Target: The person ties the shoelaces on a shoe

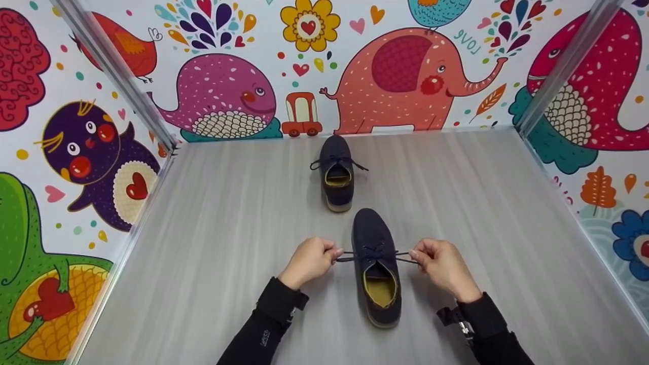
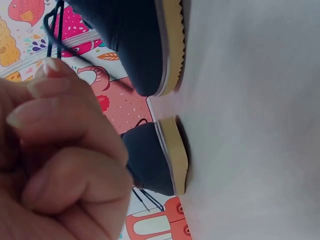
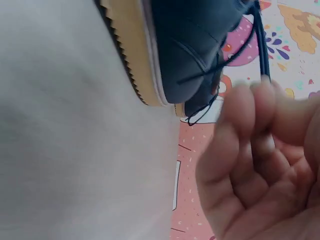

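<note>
A dark navy lace-up shoe (image 1: 372,230) with a tan sole and yellowish lining stands on the grey floor, toe pointing away from me. On its left side my left hand (image 1: 312,261) pinches a dark shoelace between thumb and fingertips, and the lace runs taut to the eyelets. Opposite it, my right hand (image 1: 446,263) pinches the shoelace (image 3: 263,50) on the right. Two strands run side by side to each hand, like the loops of a bow. Loose lace ends hang beside the toe in both wrist views. Neither hand touches the shoe's body.
Just ahead and slightly left stands the matching shoe (image 1: 338,195), its laces tied in a bow. Walls printed with cartoon animals enclose the grey wood-pattern floor (image 1: 228,203) at the back and both sides, with metal corner posts (image 1: 563,76).
</note>
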A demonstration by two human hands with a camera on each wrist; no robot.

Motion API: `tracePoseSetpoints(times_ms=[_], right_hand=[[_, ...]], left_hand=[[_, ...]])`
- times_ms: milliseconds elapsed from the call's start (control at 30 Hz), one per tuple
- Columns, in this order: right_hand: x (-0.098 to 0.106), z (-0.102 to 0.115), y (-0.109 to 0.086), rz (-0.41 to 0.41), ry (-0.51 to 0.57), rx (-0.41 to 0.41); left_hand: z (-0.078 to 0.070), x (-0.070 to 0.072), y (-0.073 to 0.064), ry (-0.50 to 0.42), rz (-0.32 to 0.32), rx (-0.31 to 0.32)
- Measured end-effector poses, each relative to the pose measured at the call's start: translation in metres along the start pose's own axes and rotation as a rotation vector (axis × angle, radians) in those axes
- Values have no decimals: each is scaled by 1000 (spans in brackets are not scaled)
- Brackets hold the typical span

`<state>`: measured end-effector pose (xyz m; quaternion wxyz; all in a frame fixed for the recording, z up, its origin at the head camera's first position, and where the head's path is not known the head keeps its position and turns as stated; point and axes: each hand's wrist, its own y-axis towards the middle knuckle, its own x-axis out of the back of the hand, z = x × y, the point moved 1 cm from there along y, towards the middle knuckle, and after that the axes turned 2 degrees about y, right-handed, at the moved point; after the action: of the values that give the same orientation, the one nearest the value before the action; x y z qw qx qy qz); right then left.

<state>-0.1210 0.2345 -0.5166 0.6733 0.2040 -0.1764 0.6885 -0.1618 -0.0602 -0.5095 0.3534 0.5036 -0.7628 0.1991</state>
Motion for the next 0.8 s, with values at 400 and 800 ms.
tracePoseSetpoints(times_ms=[400,800], right_hand=[[-5,-13,2,-71,26,13],[3,-10,-9,-15,-9,104]], left_hand=[[11,-5,-7,-64,-14,3],[6,3,-8,-72,20,-21]])
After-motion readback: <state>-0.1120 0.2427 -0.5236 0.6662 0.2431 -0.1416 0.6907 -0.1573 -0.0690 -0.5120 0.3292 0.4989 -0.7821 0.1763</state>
